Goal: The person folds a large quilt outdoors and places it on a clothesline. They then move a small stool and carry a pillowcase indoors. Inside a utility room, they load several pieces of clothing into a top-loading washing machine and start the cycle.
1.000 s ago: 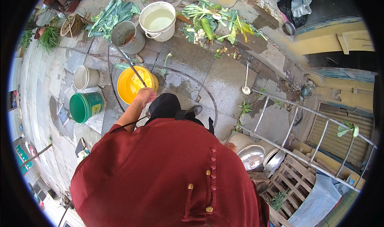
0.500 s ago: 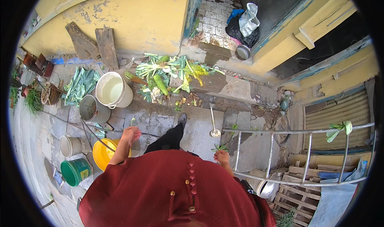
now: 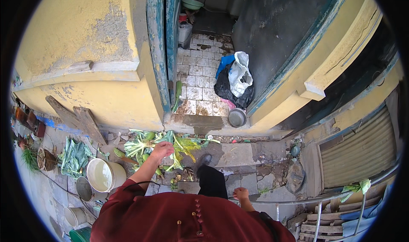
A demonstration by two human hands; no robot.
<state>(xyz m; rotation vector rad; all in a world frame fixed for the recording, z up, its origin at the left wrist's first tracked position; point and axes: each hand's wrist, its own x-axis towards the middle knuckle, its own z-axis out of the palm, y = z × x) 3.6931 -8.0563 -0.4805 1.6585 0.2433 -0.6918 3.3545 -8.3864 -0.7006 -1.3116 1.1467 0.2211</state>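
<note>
My left hand [image 3: 162, 151] is raised in front of me, over the heap of large green leaves [image 3: 138, 150] by the wall. Its fingers are loosely bent and slightly apart, and I see nothing in them. Low at my right side, near the metal railing [image 3: 294, 201], my right hand [image 3: 241, 194] is curled with nothing visible in it. Among the leaves are yellowed ones [image 3: 186, 147] and a few green vegetables. My dark-shod foot [image 3: 205, 159] is forward on the paving, just short of the doorstep.
A doorway opens onto a tiled floor [image 3: 197, 85]. A metal pot [image 3: 237, 117] stands at its right, beside black and silvery bags [image 3: 240, 78]. To the left are a white bucket [image 3: 119, 176], a grey bucket [image 3: 84, 189], a leaf pile [image 3: 73, 160] and leaning boards [image 3: 90, 125].
I have stepped closer to the doorway, and more of its inside shows. My left hand has risen and moved forward, while my right hand stays low. The yellow bucket has left the view.
</note>
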